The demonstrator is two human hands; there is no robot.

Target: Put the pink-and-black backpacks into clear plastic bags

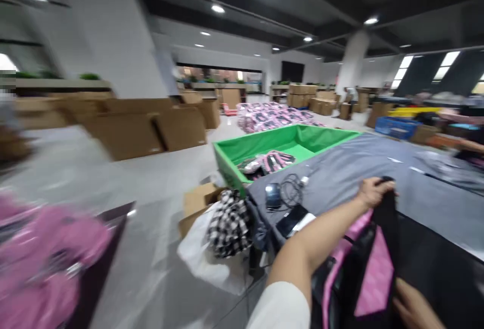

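My left hand [374,191] is closed round the black top of a pink and black bag [372,268] and holds it up over the dark near edge of the grey table [378,162]. My left arm, in a white sleeve, reaches in from the bottom middle. My right hand [414,306] shows only in part at the bottom right. It grips the bag's lower end, with most of its fingers hidden behind the bag.
A green bin [227,165] with several pink bags stands against the table's far left. On the table's corner lie cables [291,188], a small dark device [273,195] and a phone [293,219]. A checked cloth [229,223] hangs off the edge. Cardboard boxes [132,127] and more pink bags [272,115] cover the floor. Another person's arm [459,117] is at far right.
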